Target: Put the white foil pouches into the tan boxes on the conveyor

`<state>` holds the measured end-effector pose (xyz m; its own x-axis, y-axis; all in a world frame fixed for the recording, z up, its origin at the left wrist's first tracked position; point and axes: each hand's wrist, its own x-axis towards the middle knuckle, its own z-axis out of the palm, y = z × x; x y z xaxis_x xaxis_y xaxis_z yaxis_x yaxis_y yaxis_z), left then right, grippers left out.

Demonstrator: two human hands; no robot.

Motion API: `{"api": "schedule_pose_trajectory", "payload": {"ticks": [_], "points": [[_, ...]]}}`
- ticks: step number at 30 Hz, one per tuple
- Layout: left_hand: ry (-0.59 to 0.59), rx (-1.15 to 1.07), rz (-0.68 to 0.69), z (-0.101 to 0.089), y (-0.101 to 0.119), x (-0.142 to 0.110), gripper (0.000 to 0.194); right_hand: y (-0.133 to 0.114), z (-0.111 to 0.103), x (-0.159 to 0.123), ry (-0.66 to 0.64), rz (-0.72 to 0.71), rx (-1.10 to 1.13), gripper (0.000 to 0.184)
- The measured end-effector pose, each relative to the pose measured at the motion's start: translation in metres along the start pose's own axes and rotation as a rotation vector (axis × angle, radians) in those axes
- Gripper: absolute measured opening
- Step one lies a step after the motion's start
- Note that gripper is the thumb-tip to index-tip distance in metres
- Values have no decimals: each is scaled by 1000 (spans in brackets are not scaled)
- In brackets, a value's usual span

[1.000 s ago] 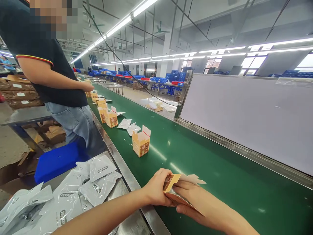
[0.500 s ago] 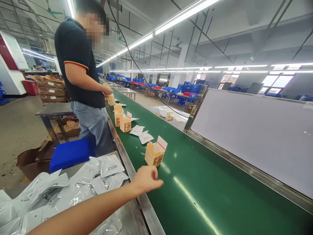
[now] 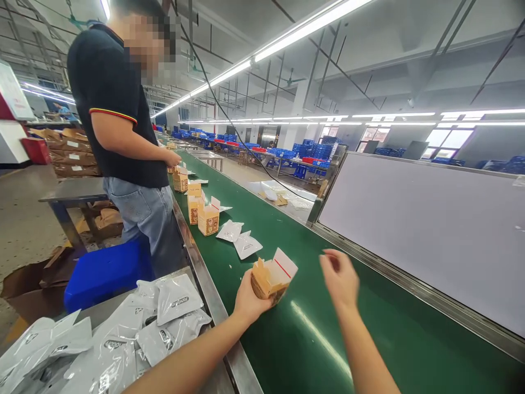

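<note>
While left hand [image 3: 248, 300] holds the carton [image 3: 268, 282] — right hand [image 3: 339, 279] hangs apart.

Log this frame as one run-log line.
left grip: holding tilted open-flapped carton | right grip: open, empty, above green conveyor belt | nearby: white pouches, more cartons on belt

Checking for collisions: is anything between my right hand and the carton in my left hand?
Nothing visible: your right hand hovers apart from the open cardboard carton, with only green conveyor belt beneath the gap.
</note>
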<state>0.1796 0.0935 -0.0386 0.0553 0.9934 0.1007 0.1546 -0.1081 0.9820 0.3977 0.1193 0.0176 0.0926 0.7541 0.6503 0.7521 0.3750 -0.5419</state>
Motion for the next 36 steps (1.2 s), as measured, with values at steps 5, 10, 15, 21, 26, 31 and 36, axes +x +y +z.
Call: {"api": "schedule_pose_trajectory", "payload": {"ticks": [5, 10, 15, 21, 26, 31, 36], "points": [[-135, 48, 36, -17, 8, -20, 66, -9, 110, 39, -283, -177, 77, 32], [-167, 122, -15, -30, 9, -28, 66, -13, 183, 37, -304, -167, 159, 27], [-158, 15, -39, -27, 13, -26, 70, 9, 135, 23, 9, 32, 235, 28], [-205, 78, 27, -17, 11, -33, 67, -45, -34, -19, 304, -83, 260, 16], [-145, 198, 129, -3, 12, -49, 63, -92, -66, -63, -146, -595, -169, 36], [-158, 317, 251, 10, 13, -66, 57, -94, -52, -77, -591, -533, -274, 35], [-179, 292, 244, 12, 17, -74, 57, -97, -79, -78, -758, -18, 180, 52]]}}
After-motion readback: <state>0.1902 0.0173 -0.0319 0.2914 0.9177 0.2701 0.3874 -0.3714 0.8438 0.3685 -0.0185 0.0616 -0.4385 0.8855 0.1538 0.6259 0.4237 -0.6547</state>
